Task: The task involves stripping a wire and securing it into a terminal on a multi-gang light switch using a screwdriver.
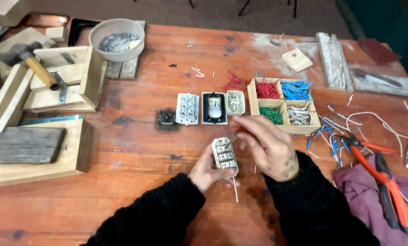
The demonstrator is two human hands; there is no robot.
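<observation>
Plainly, the left hand (pixel 207 169) gripped a small white socket module (pixel 225 155) from below and the side, fingers clenched round its lower end, holding it above the worn orange-red wooden table (pixel 176 59) near the person's body. The module's long axis ran roughly away from the person, tilted a little to the left, its terminal side turned up toward the camera. A thin white wire (pixel 235 189) hung down from its lower end toward the table. The right hand (pixel 270 146) hovered just beside the module's upper right corner, fingers pinched together on something slim with a reddish tip; whether that was a wire end or a small tool could not be made out, since the fingers covered most of it. The right hand was the nearer one to the terminals, coming at them from the right. Beyond the hands lay a row of socket parts (pixel 199 108) and a wooden tray (pixel 255 98) with four compartments of red, blue, green and white wire pieces. Red-handled pliers (pixel 381 177) rested on a purple cloth (pixel 363 187) at the right. Both sleeves were black and fuzzy, and the wrists stayed hidden
</observation>
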